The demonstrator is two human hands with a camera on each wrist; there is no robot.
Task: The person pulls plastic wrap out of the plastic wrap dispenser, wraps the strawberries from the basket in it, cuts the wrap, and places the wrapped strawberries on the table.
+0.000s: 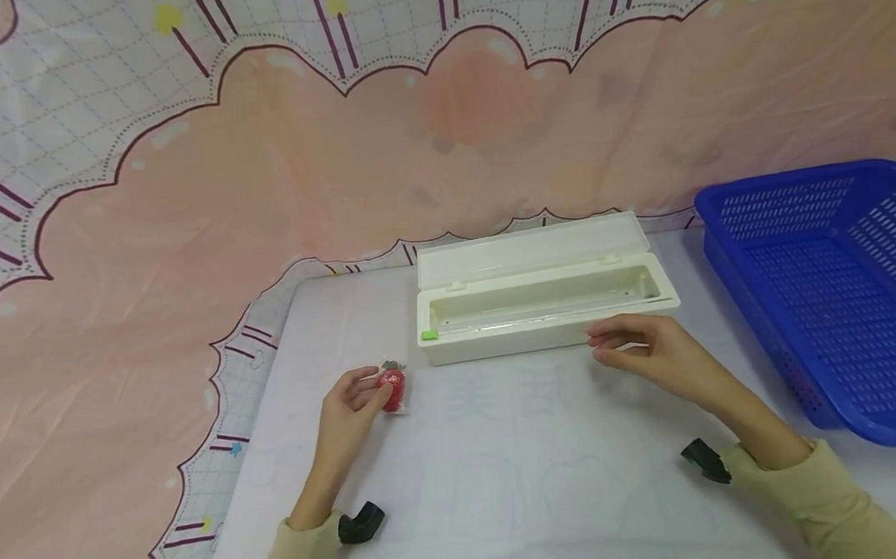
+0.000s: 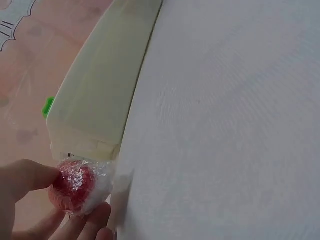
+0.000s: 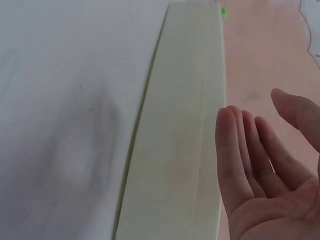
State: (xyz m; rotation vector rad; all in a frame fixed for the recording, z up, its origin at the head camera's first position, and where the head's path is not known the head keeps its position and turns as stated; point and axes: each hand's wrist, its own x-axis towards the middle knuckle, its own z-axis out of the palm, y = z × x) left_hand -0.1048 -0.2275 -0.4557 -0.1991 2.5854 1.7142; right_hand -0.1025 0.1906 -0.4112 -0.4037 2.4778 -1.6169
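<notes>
My left hand (image 1: 350,413) pinches a small red item in clear plastic wrap (image 1: 393,387), thumb on one side and fingers on the other. It looks like a wrapped strawberry-shaped piece with a greenish top, held close to the left end of a long white box (image 1: 511,344). In the left wrist view the shiny wrapper (image 2: 76,185) shows between thumb and fingertips. The box's hinged lid (image 1: 533,249) stands raised at the back, and a green tab (image 1: 429,334) sits at its front left corner. My right hand (image 1: 657,354), holding nothing, has its fingers loosely bent near the box's front right side.
A blue plastic basket (image 1: 769,332) with perforated walls stands at the right. The white tabletop (image 1: 502,477) lies under the box. Behind it hangs a pink patterned cloth (image 1: 383,165). A black wrist camera (image 1: 361,523) sticks out from the left sleeve.
</notes>
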